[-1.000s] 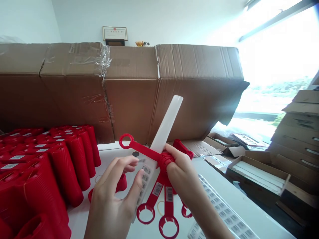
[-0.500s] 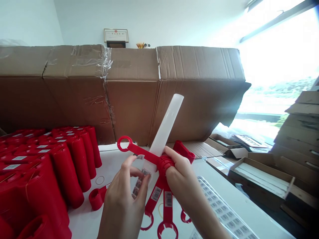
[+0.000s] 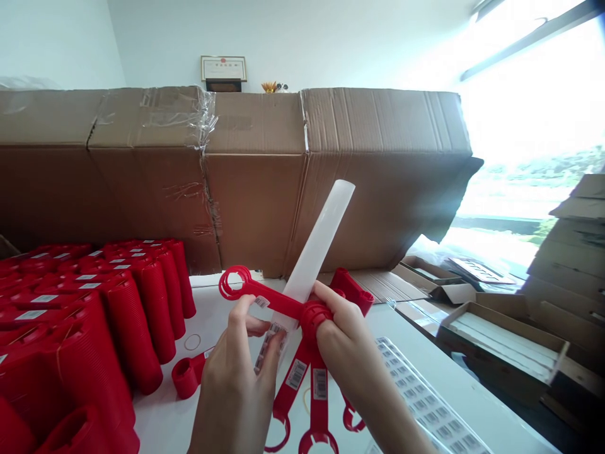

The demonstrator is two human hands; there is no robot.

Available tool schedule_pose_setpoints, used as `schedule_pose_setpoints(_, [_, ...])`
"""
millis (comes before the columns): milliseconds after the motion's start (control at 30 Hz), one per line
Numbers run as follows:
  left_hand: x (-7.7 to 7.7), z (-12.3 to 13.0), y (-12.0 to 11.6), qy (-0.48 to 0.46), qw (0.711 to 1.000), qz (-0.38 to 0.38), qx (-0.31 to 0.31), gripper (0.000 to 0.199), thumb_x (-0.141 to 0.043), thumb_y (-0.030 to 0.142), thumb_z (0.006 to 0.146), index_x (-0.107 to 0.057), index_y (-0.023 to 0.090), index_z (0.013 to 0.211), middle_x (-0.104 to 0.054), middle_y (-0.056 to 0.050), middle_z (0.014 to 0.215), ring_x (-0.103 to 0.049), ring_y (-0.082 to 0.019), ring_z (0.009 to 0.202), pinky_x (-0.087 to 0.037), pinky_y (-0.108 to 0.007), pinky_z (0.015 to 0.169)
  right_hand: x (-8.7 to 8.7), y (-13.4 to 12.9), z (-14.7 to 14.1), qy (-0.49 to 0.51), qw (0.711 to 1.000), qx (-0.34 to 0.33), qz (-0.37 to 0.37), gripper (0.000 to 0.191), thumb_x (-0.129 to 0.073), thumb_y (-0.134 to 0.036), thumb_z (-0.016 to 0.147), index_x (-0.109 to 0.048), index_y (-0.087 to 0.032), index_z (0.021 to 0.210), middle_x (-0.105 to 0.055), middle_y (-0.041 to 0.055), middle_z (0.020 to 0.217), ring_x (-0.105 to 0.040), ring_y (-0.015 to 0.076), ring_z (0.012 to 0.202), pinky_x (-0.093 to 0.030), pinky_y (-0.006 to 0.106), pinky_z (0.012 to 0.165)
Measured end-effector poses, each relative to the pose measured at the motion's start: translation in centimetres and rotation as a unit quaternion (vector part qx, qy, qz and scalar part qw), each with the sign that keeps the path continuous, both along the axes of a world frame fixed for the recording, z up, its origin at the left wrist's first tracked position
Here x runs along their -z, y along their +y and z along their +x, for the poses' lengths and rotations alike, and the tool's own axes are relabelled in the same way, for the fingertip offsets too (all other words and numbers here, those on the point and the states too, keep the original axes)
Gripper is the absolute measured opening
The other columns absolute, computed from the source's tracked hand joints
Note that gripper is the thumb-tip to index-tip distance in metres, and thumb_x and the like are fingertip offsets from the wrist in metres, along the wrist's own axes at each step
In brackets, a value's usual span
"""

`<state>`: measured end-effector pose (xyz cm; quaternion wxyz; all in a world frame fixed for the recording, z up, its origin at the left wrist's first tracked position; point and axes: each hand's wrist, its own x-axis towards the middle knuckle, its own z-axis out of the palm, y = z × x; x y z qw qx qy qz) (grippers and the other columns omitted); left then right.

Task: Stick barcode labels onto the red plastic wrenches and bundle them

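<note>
Bunch of red ring-ended pieces [image 3: 314, 315] fanned out in mid-view, above a white table [image 3: 217, 309]; R hand [image 3: 343, 325] is clenched round its hub, w/ one arm pointing up-L & others pointing down, two of those w/ barcode labels. L hand [image 3: 239, 362] is just beside, pinching a barcode strip [image 3: 262, 353] btwn thumb & fingers, index fingertip by a label [image 3: 261, 302] on the up-L arm. A long white strip [image 3: 321, 239] slants up-R, passing behind the bunch. On the table: loose red piece [image 3: 185, 378] L of the L hand, thin rubber band [image 3: 192, 342] near it, another red piece [image 3: 352, 290] beyond the R hand, & sheet of barcode stickers [image 3: 425, 403] to the R, partly under the R forearm. Far L: rows of stacked red pieces [image 3: 137, 315], many w/ white labels. Behind: big cardboard boxes [image 3: 255, 202], tape on one; framed certificate [image 3: 224, 68] above them. Far R: open carton [image 3: 505, 340] w/ white contents, stacked flat cardboard [image 3: 567, 252] & bright window [image 3: 524, 126].
</note>
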<state>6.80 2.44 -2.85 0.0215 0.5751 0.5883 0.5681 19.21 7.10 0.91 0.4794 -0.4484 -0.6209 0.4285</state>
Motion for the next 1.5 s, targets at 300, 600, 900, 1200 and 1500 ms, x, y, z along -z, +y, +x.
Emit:
schedule_pose_setpoints(300, [0.8,-0.6,0.2,0.11,0.989,0.097,-0.033,0.04,-0.065,0.024,0.097,-0.048,0.028,0.133,-0.074,0.002,0.09,-0.073,-0.019,0.077,-0.058,-0.028,0.064,0.2,0.4,0.4,-0.006,1.0,0.002,0.008,0.014,-0.046,-0.014,0.083,-0.056,-0.023,0.081,-0.06,-0.0018,0.068,-0.052,0.0153,0.058,-0.04,0.022,0.045])
schedule_pose_setpoints(600, [-0.5,-1.6,-0.3,0.097,0.995,0.031,-0.022,0.046,-0.074,0.028,0.091,-0.049,0.032,0.129,-0.077,0.003,0.101,-0.075,-0.02,0.089,-0.058,-0.031,0.069,-0.6,0.6,0.9,-0.034,0.999,0.029,-0.005,0.018,-0.048,-0.014,0.084,-0.061,-0.023,0.093,-0.066,0.0004,0.079,-0.057,0.0151,0.061,-0.047,0.022,0.047])
schedule_pose_setpoints(900, [0.2,-0.9,-0.2,0.118,0.992,0.022,-0.032,0.045,-0.069,0.023,0.093,-0.048,0.032,0.132,-0.078,0.001,0.102,-0.074,-0.023,0.086,-0.056,-0.033,0.069,-0.7,-0.3,0.6,-0.009,1.0,0.003,0.006,0.01,-0.047,-0.016,0.084,-0.053,-0.022,0.08,-0.058,-0.0011,0.068,-0.057,0.0155,0.057,-0.042,0.022,0.045])
schedule_pose_setpoints(1200, [0.4,-0.9,0.1,0.146,0.987,0.049,-0.055,0.045,-0.069,0.024,0.094,-0.046,0.027,0.133,-0.078,-0.002,0.103,-0.073,-0.024,0.09,-0.056,-0.034,0.071,-0.8,-0.6,0.0,-0.024,0.999,0.025,0.003,0.013,-0.045,-0.012,0.083,-0.053,-0.022,0.079,-0.056,-0.0017,0.064,-0.057,0.0161,0.056,-0.038,0.021,0.042])
schedule_pose_setpoints(1500, [-0.2,-1.0,-0.6,0.081,0.996,0.032,-0.002,0.037,-0.07,0.021,0.092,-0.052,0.031,0.123,-0.077,0.004,0.09,-0.073,-0.02,0.08,-0.056,-0.031,0.067,0.1,0.1,0.4,-0.043,0.999,0.012,0.022,0.012,-0.044,-0.013,0.083,-0.052,-0.022,0.08,-0.058,-0.0012,0.068,-0.059,0.0158,0.058,-0.04,0.021,0.043])
